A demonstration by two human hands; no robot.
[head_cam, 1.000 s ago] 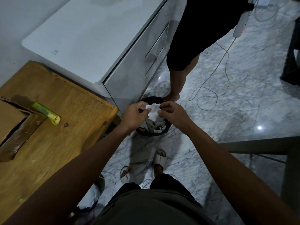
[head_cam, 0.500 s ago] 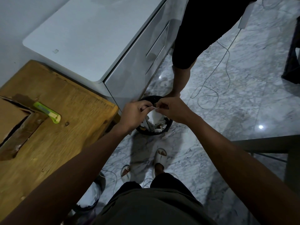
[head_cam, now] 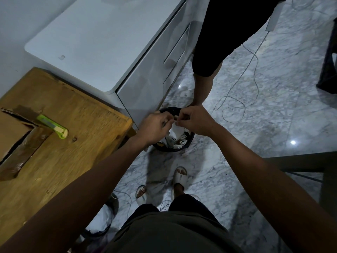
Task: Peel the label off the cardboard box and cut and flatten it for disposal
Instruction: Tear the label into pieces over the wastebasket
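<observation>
Over marble floor (head_cam: 273,110), both hands' curled fingers pinch what seems the label (head_cam: 175,127).

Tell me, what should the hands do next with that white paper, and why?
Probably let it go. Both the left hand and the right hand pinch the white label scrap right above the black bin, which already holds paper bits. Dropped there, it should land inside. The cardboard box and green cutter wait on the wooden table.

Green cutter (head_cam: 52,126), grey-veined marble floor (head_cam: 273,99)
</observation>
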